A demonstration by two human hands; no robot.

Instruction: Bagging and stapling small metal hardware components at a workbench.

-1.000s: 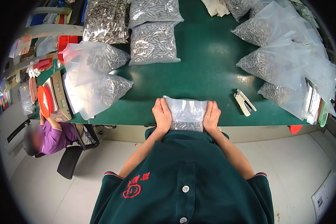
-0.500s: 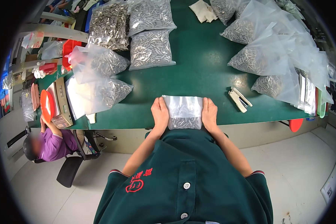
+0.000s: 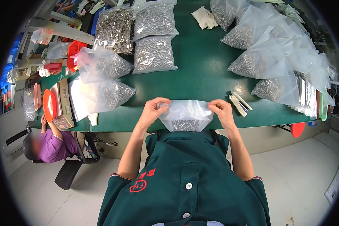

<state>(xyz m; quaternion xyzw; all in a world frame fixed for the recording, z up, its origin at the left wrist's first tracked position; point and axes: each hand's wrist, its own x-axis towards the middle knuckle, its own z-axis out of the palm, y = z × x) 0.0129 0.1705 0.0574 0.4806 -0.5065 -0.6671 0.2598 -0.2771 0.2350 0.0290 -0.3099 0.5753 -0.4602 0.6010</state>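
Holding the clear bag of small metal parts (image 3: 185, 117) at the near table (image 3: 199, 79) edge goes best with its mouth taut and level: left hand (image 3: 151, 111) pinched shut on the left top corner, right hand (image 3: 223, 112) clamped on the right, the load hanging low; a stapler (image 3: 240, 104) lies just right

I'm in a packing workshop: my long green workbench (image 3: 199, 75) is heaped with clear bags of small metal parts (image 3: 154, 54), beside a weighing scale (image 3: 62, 107) and a seated co-worker (image 3: 49, 143).
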